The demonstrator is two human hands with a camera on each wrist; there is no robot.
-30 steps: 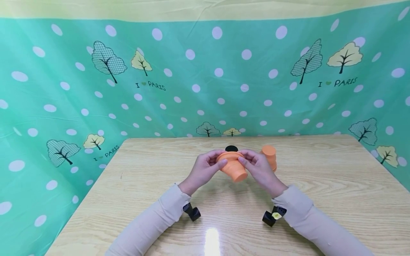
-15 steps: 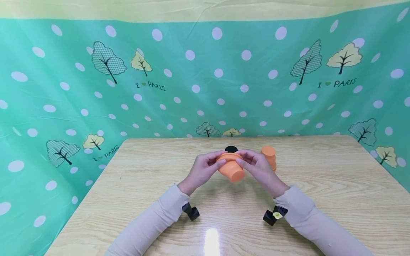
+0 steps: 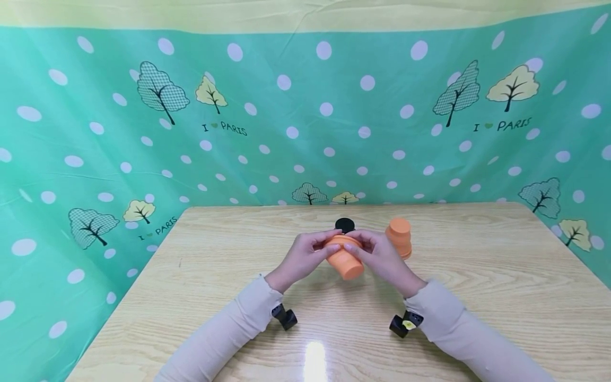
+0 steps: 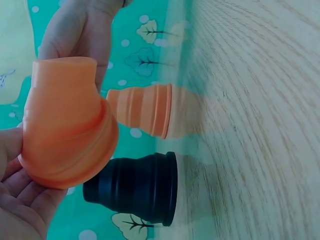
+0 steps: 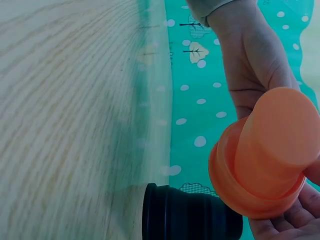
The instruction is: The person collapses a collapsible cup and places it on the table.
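An orange collapsible cup (image 3: pixel 346 263) is held above the table, its narrow closed end tilted toward me. My left hand (image 3: pixel 305 255) grips its wide rim from the left, thumb pressing on the near side. From the right, my right hand (image 3: pixel 383 259) grips the same rim in the same way. The ribbed wall looks skewed and folded unevenly in the left wrist view. Behind the hands a black collapsible cup (image 4: pixel 132 187) stands upside down. A second orange collapsible cup (image 3: pixel 399 237), also upside down, stands just beyond the right hand.
The wooden table (image 3: pixel 224 233) reaches back to a green dotted curtain (image 3: pixel 267 106). Small black wrist cameras (image 3: pixel 285 317) hang below both sleeves, close over the tabletop.
Both hands have come slightly nearer to me and closer together with the orange cup. The cup's wall has shifted shape a little. More of the black cup shows behind.
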